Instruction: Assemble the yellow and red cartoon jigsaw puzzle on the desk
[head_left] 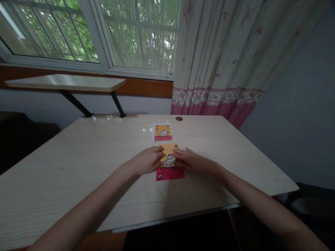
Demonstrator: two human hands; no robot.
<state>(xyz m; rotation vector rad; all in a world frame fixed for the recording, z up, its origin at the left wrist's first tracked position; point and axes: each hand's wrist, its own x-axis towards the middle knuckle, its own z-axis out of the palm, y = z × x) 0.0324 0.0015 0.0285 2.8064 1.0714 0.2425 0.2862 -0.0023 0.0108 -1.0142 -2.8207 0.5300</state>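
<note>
A yellow and red picture sheet (170, 174) with a white cartoon animal on it lies flat on the pale wooden desk (91, 181). My left hand (149, 160) rests at its left edge, fingers slightly bent and apart, their tips on the sheet. From the other side my right hand (195, 161) reaches over the right edge with its fingers stretched out across the picture. Neither hand lifts it. Just beyond lies a smaller, similar picture card (162, 132) with a white border, untouched. Parts of the nearer sheet are hidden under my fingers.
A raised shelf (68, 82) on black legs stands at the desk's back left. Behind are a barred window (138, 35) and a floral curtain (217, 62). A round cable hole (179, 119) sits near the back edge. The desk's front edge runs below my forearms.
</note>
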